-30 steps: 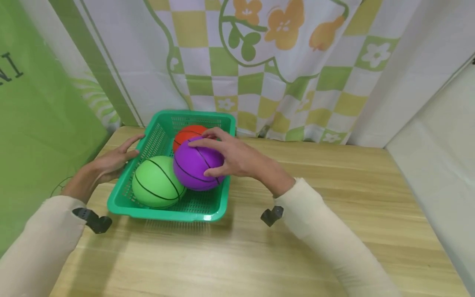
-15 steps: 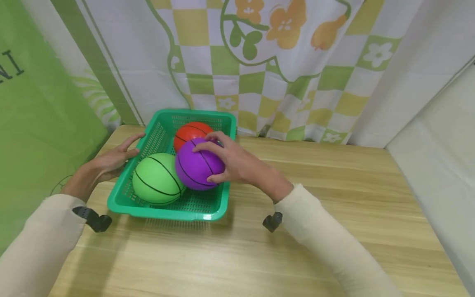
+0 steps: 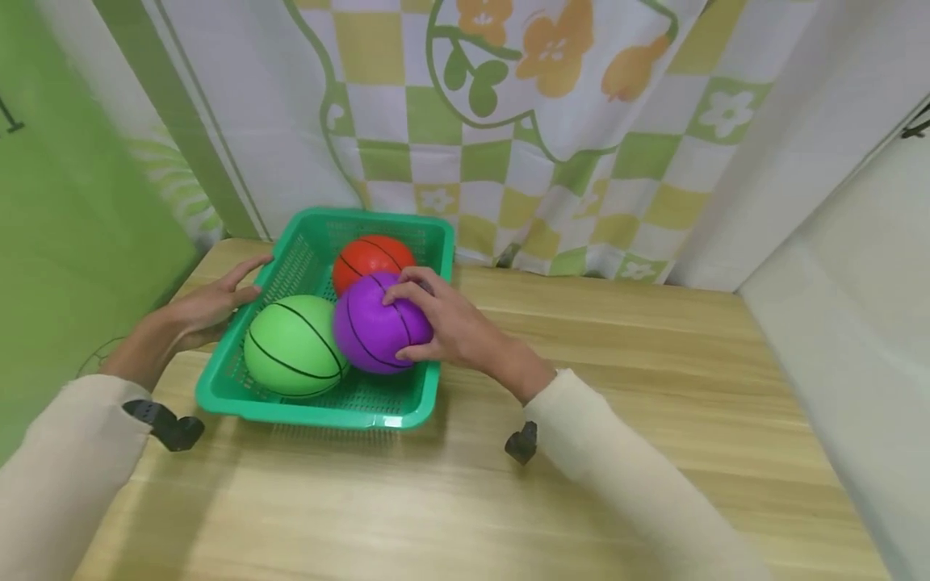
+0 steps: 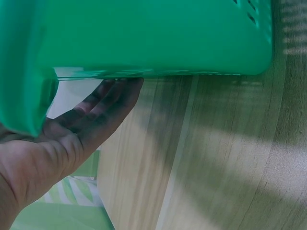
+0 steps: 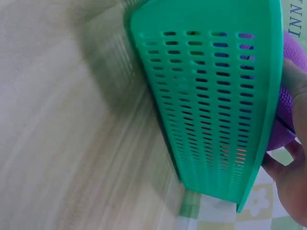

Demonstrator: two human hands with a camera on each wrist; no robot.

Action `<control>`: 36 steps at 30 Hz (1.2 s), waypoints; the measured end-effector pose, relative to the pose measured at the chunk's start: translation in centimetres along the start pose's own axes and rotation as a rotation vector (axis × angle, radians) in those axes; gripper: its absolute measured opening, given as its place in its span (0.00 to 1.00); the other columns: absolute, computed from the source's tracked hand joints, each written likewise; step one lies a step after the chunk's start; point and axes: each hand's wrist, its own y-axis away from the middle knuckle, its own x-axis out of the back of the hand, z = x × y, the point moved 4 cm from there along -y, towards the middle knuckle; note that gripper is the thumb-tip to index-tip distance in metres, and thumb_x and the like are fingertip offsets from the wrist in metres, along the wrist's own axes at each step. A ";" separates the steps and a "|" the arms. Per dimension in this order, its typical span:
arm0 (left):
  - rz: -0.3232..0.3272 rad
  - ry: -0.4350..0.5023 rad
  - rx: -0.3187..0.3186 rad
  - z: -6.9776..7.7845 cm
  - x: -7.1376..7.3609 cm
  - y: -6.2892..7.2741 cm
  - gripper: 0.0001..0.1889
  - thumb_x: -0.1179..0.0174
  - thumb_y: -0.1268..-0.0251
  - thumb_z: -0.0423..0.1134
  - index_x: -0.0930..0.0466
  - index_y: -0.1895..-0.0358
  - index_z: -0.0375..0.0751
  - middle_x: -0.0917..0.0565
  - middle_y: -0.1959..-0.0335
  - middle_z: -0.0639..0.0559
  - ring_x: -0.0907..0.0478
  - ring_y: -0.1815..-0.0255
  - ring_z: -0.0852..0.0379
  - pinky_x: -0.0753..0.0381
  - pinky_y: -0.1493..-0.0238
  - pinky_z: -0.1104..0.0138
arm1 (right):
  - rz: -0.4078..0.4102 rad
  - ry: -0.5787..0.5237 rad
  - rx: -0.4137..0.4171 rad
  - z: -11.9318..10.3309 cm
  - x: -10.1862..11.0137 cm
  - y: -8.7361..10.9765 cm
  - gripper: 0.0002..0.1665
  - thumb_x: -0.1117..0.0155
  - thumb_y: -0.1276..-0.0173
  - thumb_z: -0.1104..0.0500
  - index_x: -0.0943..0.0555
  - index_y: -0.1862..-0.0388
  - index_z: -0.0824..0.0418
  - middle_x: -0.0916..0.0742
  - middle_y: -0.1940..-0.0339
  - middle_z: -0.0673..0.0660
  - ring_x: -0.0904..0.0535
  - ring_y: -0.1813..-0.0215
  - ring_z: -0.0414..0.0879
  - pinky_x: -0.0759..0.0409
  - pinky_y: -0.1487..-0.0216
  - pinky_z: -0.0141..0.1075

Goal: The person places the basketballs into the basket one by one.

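My right hand [image 3: 452,323] holds a purple ball with black seams [image 3: 381,324], fingers over its top and thumb at its near side. The ball sits at the right side of a green plastic basket [image 3: 320,413], overlapping the red ball [image 3: 373,257] behind it and meeting the light green ball [image 3: 296,345] on its left. In the right wrist view, the purple ball [image 5: 288,108] bulges above the basket's slotted wall [image 5: 206,96]. With fairly straight fingers, my left hand [image 4: 62,143] touches the basket's outer left side below the rim; its thumb lies at the rim in the head view.
The basket stands on a wood-grain table [image 3: 508,500], toward the back left. A checked, flowered curtain [image 3: 508,161] hangs behind the table. Green cloth [image 3: 65,242] is at the left, and a white surface [image 3: 850,323] borders the right edge.
My right hand and the purple ball have shifted slightly right relative to the basket, showing more of the red ball. My left hand keeps its place at the rim. The head view has drifted a little.
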 end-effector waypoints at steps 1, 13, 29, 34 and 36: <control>0.002 -0.004 0.000 0.2 0.1 0.1 0.34 0.64 0.15 0.45 0.74 0.19 0.65 0.52 0.25 0.29 0.26 0.44 0.54 0.22 0.48 0.49 | 0.012 0.006 0.007 -0.1 -0.1 0.0 0.37 0.16 0.47 0.52 0.26 0.41 0.53 0.33 0.33 0.58 0.33 0.34 0.55 0.24 0.40 0.43; 0.025 -0.009 -0.008 0.1 -0.4 0.2 0.33 0.64 0.14 0.44 0.73 0.19 0.63 0.49 0.27 0.29 0.23 0.48 0.52 0.20 0.51 0.48 | -0.013 0.088 -0.015 -1.0 0.2 0.9 0.39 0.14 0.51 0.52 0.27 0.44 0.53 0.33 0.33 0.61 0.34 0.33 0.55 0.25 0.39 0.44; 0.083 -0.190 -0.011 0.3 -1.2 0.4 0.34 0.61 0.15 0.40 0.68 0.18 0.56 0.45 0.29 0.22 0.36 0.34 0.28 0.21 0.50 0.43 | -0.173 0.147 -0.105 -2.1 3.0 2.1 0.34 0.25 0.36 0.46 0.29 0.35 0.50 0.35 0.29 0.59 0.33 0.34 0.54 0.23 0.43 0.46; 0.159 -0.411 -0.070 2.0 -1.5 0.3 0.32 0.62 0.16 0.35 0.65 0.18 0.46 0.39 0.34 0.17 0.35 0.36 0.24 0.23 0.49 0.41 | -0.130 0.152 -0.111 -1.8 4.2 3.2 0.35 0.27 0.34 0.49 0.30 0.31 0.49 0.35 0.28 0.61 0.33 0.33 0.56 0.24 0.42 0.49; 0.201 -0.490 -0.095 2.9 -1.3 0.4 0.31 0.62 0.17 0.35 0.63 0.18 0.42 0.37 0.35 0.17 0.34 0.37 0.24 0.26 0.47 0.39 | -0.110 0.149 -0.111 -1.7 4.8 3.4 0.35 0.27 0.33 0.50 0.31 0.30 0.48 0.35 0.28 0.61 0.32 0.33 0.56 0.25 0.42 0.50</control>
